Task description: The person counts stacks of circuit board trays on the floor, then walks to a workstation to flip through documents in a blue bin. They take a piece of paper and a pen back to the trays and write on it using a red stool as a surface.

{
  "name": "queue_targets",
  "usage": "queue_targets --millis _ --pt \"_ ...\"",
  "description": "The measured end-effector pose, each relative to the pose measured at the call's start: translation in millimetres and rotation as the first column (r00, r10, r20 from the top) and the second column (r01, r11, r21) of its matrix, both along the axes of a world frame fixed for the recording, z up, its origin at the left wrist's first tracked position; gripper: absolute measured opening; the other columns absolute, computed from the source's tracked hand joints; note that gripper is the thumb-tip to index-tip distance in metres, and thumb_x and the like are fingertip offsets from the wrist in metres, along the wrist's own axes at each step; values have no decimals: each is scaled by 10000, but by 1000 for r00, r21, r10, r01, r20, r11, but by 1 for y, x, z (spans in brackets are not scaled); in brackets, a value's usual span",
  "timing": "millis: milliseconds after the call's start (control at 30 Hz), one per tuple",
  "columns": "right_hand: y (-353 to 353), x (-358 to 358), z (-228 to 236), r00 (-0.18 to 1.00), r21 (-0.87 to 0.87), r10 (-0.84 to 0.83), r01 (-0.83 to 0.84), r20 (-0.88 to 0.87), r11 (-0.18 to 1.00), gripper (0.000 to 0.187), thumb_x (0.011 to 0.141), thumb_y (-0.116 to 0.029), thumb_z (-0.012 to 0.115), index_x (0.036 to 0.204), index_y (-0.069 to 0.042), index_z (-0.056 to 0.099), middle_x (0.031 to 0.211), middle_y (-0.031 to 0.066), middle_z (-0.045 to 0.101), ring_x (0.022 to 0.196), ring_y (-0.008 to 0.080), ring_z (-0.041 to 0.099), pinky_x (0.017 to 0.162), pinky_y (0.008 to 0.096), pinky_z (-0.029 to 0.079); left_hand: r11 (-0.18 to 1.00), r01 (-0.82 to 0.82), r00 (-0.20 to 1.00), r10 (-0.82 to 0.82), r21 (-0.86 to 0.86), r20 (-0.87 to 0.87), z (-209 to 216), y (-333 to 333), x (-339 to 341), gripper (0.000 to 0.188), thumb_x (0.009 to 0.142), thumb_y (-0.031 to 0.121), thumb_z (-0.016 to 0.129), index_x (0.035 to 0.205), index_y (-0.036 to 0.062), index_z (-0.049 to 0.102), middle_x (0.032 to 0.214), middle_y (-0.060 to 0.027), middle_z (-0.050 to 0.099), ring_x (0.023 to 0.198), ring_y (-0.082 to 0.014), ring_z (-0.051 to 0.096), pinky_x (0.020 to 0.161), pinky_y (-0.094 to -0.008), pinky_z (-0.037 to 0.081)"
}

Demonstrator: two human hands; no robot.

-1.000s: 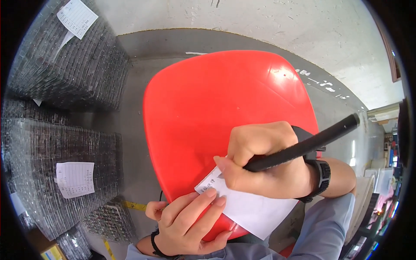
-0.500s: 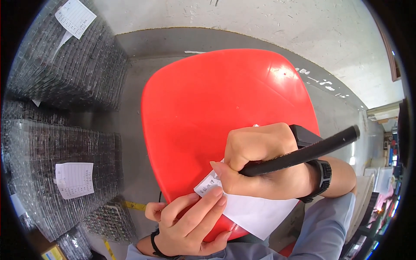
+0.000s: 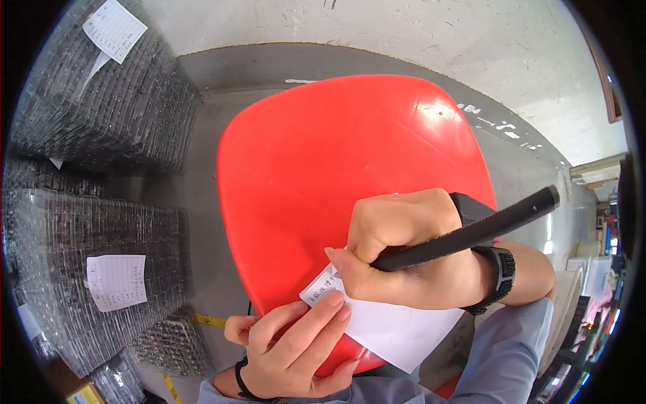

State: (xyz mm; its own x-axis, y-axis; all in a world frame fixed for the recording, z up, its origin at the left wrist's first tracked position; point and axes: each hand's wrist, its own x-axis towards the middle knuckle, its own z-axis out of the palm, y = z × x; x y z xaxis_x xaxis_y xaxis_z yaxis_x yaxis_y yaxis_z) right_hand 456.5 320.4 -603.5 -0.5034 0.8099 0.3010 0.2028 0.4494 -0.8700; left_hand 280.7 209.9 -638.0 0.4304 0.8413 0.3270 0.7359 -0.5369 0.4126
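A white sheet of paper (image 3: 400,333) lies on a red plastic chair seat (image 3: 316,161), with a line of handwriting near its upper left corner. My right hand (image 3: 404,242) is closed around a thick black marker pen (image 3: 471,234) and rests on the sheet. The pen slants up to the right, and its tip is hidden behind my fingers. On the paper's left edge, beside the writing, my left hand (image 3: 296,350) presses with outstretched fingertips, the fingers slightly apart. A black watch (image 3: 499,279) circles my right wrist.
At the left stand tall stacks of clear plastic trays (image 3: 134,101), with paper slips (image 3: 116,283) attached. A pale wall (image 3: 377,27) is beyond the seat. Yellow tape (image 3: 210,320) marks the grey floor. Bins (image 3: 593,276) and other items are at the far right.
The pen's upper end has risen slightly, and a bit more handwriting shows by my right fingertips. My left hand stays almost in place on the paper.
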Motion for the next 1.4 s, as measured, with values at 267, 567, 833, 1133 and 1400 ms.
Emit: queue_targets --millis 267,567,833,1133,1400 --pt "-1 -1 -1 999 2 -35 35 7 999 308 684 26 677 528 -48 422 497 29 463 403 133 455 367 235 293 1000 -15 1000 15 2 1 -2 -1 1 550 699 547 564 1010 99 634 1132 10 531 987 -194 402 836 -388 244" --pt "1 1 3 998 14 2 -3 57 1000 303 691 22 675 532 -53 428 499 23 462 408 134 463 370 239 297 1000 7 1000 -7 22 11 -1 1 0 539 703 541 560 1001 98 630 1123 3 534 981 -203 406 836 -390 245" --pt "3 9 -1 999 14 -28 28 21 1000 301 681 47 681 536 -49 436 505 33 483 412 125 478 370 234 306 1000 0 1000 -1 -9 -16 1 1 1 525 710 527 562 1004 97 625 1133 -3 536 971 -209 405 833 -387 256" --pt "5 6 -1 1000 20 18 -18 20 1000 291 684 41 688 542 -44 449 508 41 494 413 120 485 370 226 313 1000 -21 999 20 12 39 -3 0 2 524 717 534 550 1006 102 619 1133 -5 542 968 -203 402 832 -387 254" --pt "4 6 -2 1000 11 16 -17 20 1000 282 682 40 688 552 -47 454 508 43 490 411 128 484 368 229 311 1000 -3 1000 3 14 3 0 1 1 514 720 532 550 1011 113 619 1141 -2 533 976 -201 398 838 -391 249"
